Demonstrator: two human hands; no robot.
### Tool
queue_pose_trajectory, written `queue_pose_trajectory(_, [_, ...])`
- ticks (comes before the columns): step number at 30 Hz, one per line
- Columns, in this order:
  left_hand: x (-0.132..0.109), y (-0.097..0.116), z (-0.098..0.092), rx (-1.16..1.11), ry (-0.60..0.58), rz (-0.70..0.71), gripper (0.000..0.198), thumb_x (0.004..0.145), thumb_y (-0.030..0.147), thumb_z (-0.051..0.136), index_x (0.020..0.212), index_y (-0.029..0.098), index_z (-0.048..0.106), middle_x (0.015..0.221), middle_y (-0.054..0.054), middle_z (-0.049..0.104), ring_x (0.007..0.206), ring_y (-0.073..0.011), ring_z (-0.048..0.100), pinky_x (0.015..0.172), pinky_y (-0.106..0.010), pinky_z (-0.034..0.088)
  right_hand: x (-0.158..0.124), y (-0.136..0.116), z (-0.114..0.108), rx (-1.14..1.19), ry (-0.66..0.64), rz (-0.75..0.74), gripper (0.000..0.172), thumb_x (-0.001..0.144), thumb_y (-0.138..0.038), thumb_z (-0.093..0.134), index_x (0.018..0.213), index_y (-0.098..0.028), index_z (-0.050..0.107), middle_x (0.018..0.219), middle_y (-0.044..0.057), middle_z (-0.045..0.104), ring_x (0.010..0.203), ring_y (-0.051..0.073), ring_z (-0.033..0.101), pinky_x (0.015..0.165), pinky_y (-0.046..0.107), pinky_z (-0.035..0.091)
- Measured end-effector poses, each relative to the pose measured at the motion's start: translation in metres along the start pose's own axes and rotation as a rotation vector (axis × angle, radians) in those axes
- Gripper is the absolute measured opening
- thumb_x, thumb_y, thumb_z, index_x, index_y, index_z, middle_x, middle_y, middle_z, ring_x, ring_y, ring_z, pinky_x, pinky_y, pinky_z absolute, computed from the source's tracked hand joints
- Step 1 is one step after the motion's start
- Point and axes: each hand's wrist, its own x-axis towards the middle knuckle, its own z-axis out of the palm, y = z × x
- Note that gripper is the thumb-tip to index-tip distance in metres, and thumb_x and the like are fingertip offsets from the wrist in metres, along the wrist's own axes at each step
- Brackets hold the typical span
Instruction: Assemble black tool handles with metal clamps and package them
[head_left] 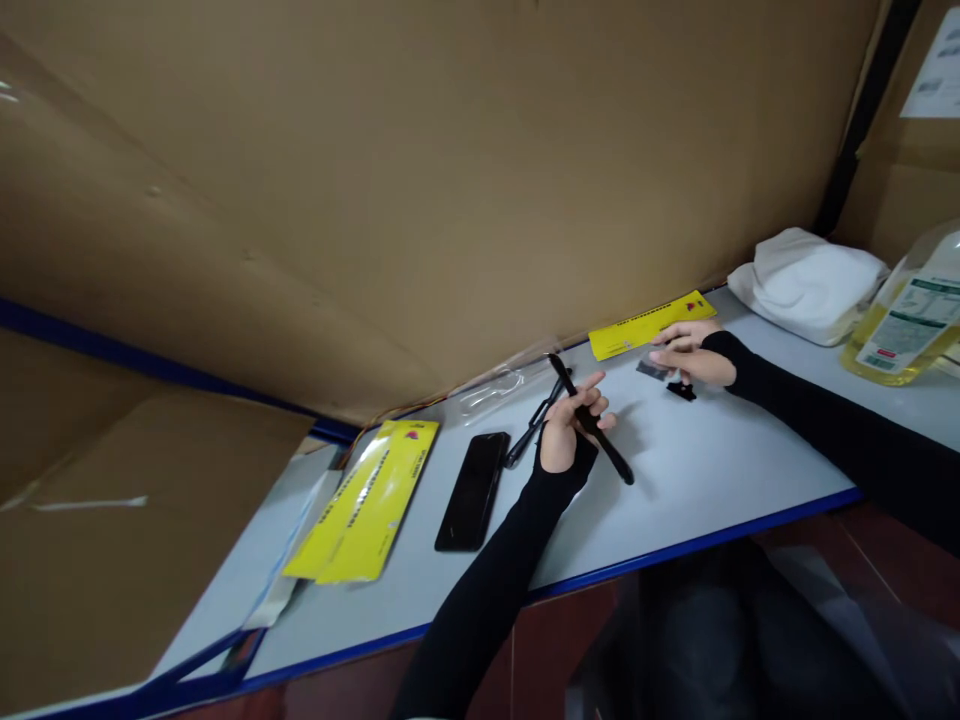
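My left hand [574, 425] is closed round a long, slender black bar [616, 462], held at a slant above the table, the index finger stretched out. What kind of bar it is, I cannot tell. Behind that hand lies another thin black object [527, 440], partly hidden by it. My right hand [701, 355] is low over the table with its fingers bent together. At its fingertips is a small dark flat piece [651, 370], and just below them a small black piece [682, 392]. Which of these the fingers grip is not clear.
A black phone [472, 492] and overlapping yellow cards [367, 505] lie to the left. Another yellow card [649, 325] and clear plastic packaging [499, 393] lie along the cardboard wall [480, 180]. A white cloth bundle [806, 282] and a bottle of yellow liquid [904, 320] stand at right.
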Motion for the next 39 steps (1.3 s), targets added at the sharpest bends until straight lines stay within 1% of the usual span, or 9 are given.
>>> queue_pose_trajectory(2, [-0.001,-0.011,0.003,0.015,-0.016,0.043,0.037,0.093,0.024,0.064,0.128,0.013,0.071,0.081,-0.003,0.058,0.074,-0.0151,0.060,0.065,-0.027,0.051,-0.015,-0.011,0.025,0.103,-0.054,0.054,0.045,0.069,-0.052,0.094,0.093,-0.019,0.075,0.077,0.009,0.078,0.058,0.019,0.066,0.044,0.030,0.049])
queue_pose_trajectory(5, [-0.001,-0.022,0.005,0.080,-0.051,0.075,0.052,0.098,0.044,0.066,0.146,0.025,0.064,0.105,-0.009,0.071,0.096,-0.0225,0.070,0.086,-0.038,0.058,-0.036,-0.016,0.063,0.160,-0.049,0.051,0.044,0.073,-0.058,0.089,0.090,-0.019,0.076,0.080,0.010,0.078,0.063,0.019,0.068,0.050,0.032,0.054])
queue_pose_trajectory(9, [-0.003,-0.025,0.011,0.113,-0.075,0.130,0.066,0.095,0.060,0.069,0.154,0.034,0.057,0.133,-0.012,0.069,0.120,-0.0298,0.069,0.104,-0.048,0.055,-0.052,-0.017,0.090,-0.017,0.106,-0.014,0.033,0.076,-0.051,0.084,0.083,-0.020,0.075,0.086,0.007,0.079,0.071,0.018,0.069,0.066,0.032,0.057])
queue_pose_trajectory(13, [-0.005,-0.021,0.011,0.113,-0.041,0.179,0.067,0.093,0.063,0.071,0.153,0.038,0.057,0.142,-0.011,0.065,0.122,-0.0307,0.069,0.106,-0.049,0.055,-0.053,-0.019,0.090,-0.009,0.126,-0.076,0.030,0.084,-0.050,0.074,0.084,-0.022,0.063,0.086,0.005,0.079,0.070,0.017,0.070,0.064,0.029,0.054])
queue_pose_trajectory(18, [-0.006,-0.028,0.006,0.134,-0.011,0.164,0.071,0.093,0.067,0.067,0.158,0.043,0.051,0.138,-0.009,0.064,0.118,-0.0273,0.070,0.102,-0.045,0.057,-0.059,-0.015,0.096,-0.020,0.074,-0.071,0.039,0.081,-0.055,0.076,0.079,-0.023,0.054,0.071,0.000,0.072,0.056,0.013,0.058,0.051,0.024,0.039])
queue_pose_trajectory(22, [-0.007,-0.028,0.005,0.238,-0.051,0.185,0.072,0.091,0.060,0.074,0.156,0.037,0.055,0.128,-0.008,0.068,0.107,-0.0228,0.070,0.095,-0.037,0.056,-0.058,-0.011,0.095,0.014,0.056,-0.107,0.041,0.085,-0.058,0.074,0.082,-0.024,0.052,0.076,0.001,0.070,0.063,0.014,0.063,0.054,0.024,0.045])
queue_pose_trajectory(28, [-0.002,-0.014,-0.002,0.397,-0.187,0.207,0.064,0.077,0.044,0.092,0.133,0.019,0.074,0.091,-0.005,0.072,0.065,-0.0112,0.057,0.065,-0.026,0.049,-0.050,-0.015,0.080,-0.060,0.130,-0.102,0.040,0.087,-0.059,0.072,0.087,-0.025,0.050,0.072,-0.001,0.067,0.059,0.015,0.060,0.053,0.025,0.045])
queue_pose_trajectory(35, [-0.002,-0.016,-0.001,0.536,-0.104,0.307,0.053,0.074,0.056,0.090,0.105,0.014,0.081,0.087,-0.007,0.075,0.062,-0.0132,0.061,0.065,-0.030,0.054,-0.048,-0.019,0.073,-0.057,0.060,-0.102,0.041,0.074,-0.051,0.083,0.092,-0.024,0.058,0.073,-0.003,0.066,0.057,0.010,0.047,0.055,0.025,0.043])
queue_pose_trajectory(39, [-0.001,-0.015,-0.003,0.627,-0.050,0.346,0.045,0.076,0.057,0.088,0.089,0.015,0.081,0.083,-0.007,0.076,0.060,-0.0131,0.060,0.060,-0.029,0.052,-0.045,-0.018,0.069,0.033,-0.028,-0.076,0.038,0.076,-0.049,0.083,0.093,-0.021,0.065,0.074,-0.001,0.066,0.061,0.011,0.050,0.058,0.025,0.046])
